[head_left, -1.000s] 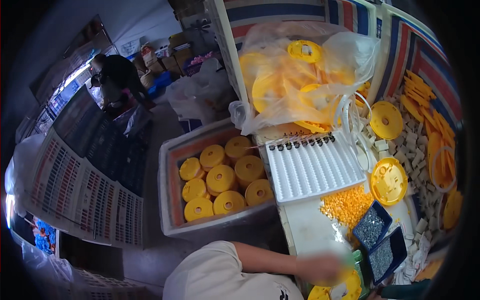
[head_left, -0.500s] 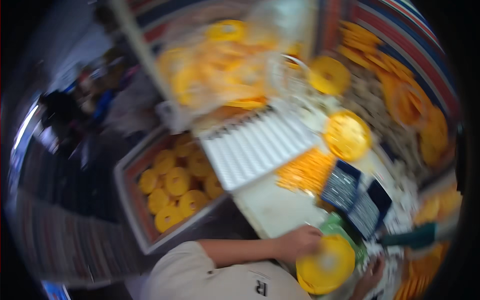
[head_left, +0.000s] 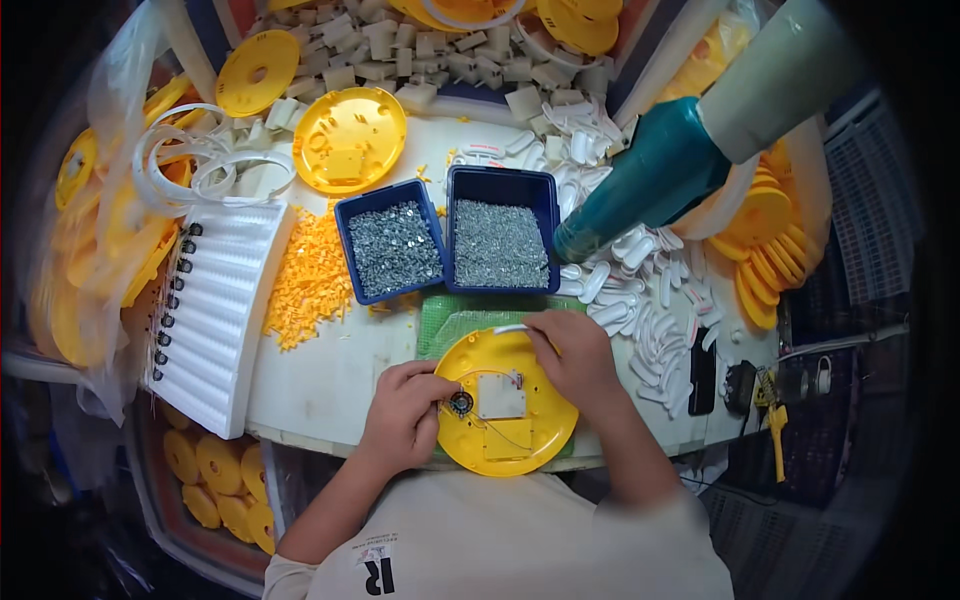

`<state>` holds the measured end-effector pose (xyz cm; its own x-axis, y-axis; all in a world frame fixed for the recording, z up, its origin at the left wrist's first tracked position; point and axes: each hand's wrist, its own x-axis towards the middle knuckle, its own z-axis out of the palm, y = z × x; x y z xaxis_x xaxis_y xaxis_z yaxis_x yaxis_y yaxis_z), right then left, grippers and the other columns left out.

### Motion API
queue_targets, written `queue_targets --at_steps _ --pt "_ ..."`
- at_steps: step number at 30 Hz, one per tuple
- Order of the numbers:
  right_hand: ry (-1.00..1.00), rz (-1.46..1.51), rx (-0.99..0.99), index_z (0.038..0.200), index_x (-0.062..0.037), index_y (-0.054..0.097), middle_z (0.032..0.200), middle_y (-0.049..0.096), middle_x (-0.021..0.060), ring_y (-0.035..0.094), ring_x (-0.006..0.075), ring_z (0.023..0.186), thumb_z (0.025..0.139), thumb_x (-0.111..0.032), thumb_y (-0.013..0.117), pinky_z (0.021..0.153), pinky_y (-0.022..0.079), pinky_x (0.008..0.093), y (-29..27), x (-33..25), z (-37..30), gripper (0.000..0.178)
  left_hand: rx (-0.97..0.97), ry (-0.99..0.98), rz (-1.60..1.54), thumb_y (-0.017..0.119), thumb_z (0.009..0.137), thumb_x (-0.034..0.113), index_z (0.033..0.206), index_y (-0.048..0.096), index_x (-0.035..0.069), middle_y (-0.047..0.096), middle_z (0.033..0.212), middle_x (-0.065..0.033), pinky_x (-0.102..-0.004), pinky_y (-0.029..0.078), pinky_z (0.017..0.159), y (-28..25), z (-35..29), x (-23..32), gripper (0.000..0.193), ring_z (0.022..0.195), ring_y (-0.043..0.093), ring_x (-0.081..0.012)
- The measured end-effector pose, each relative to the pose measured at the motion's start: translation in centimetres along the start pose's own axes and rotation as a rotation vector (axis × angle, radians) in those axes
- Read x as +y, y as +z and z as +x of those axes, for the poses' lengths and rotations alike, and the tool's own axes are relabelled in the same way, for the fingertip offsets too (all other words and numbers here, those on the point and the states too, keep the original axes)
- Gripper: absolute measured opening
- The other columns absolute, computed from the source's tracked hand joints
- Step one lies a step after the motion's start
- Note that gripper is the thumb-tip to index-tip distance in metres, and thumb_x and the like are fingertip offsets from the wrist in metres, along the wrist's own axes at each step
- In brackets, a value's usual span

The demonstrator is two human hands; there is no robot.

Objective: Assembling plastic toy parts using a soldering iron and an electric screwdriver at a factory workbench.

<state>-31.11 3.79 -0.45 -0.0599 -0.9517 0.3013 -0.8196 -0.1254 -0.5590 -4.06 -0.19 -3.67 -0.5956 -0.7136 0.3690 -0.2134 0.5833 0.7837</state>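
A round yellow plastic cover point(head_left: 465, 450) lies inner side up before me, over a green pad point(head_left: 437, 312). Inside it sit a white square block point(head_left: 502, 396), thin wires and a small black round part point(head_left: 461, 403). My left hand point(head_left: 400, 415) is closed at the cover's left rim, its fingertips beside the black round part. At the top rim my right hand point(head_left: 575, 360) pinches a small white plastic piece point(head_left: 512, 328), partly hidden by the fingers.
Two blue bins point(head_left: 500, 178) of small metal parts stand beyond the cover. Orange bits point(head_left: 305, 280) and a white ridged tray point(head_left: 215, 310) lie left. White pieces point(head_left: 655, 345) and a black phone-like slab point(head_left: 702, 372) lie right. A teal, grey-topped tool point(head_left: 650, 180) hangs at upper right.
The view has swung right and steadied. My right hand has moved from beside the white pieces to the cover's top rim, with a white piece in it. My left hand stays at the cover.
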Motion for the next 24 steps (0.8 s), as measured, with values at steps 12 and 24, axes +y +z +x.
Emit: queue_targets --at_steps 12,24 --pt "-0.035 -0.107 -0.157 0.104 -0.0053 0.072 0.097 0.073 0.0132 0.071 0.0329 0.088 0.088 -0.007 0.072 0.078 0.056 0.0423 2.1 0.2 0.5 0.016 -0.013 -0.005 0.024 0.056 0.075 -0.007 0.106 0.072 0.004 0.073 0.103 -0.0111 -0.0443 0.047 0.099 -0.2 -0.2 -0.5 0.037 0.111 0.063 -0.0373" --pt "0.122 -0.002 0.421 0.111 -0.0026 0.068 0.092 0.072 0.0121 0.072 0.0237 0.078 0.091 -0.009 0.072 0.073 0.058 0.0349 -4.2 4.5 -1.0 0.021 -0.011 -0.012 0.019 0.049 0.082 -0.006 0.101 0.068 0.003 0.070 0.098 -0.0136 -0.0470 0.045 0.102 0.3 -0.4 -0.2 0.029 0.111 0.060 -0.0391"
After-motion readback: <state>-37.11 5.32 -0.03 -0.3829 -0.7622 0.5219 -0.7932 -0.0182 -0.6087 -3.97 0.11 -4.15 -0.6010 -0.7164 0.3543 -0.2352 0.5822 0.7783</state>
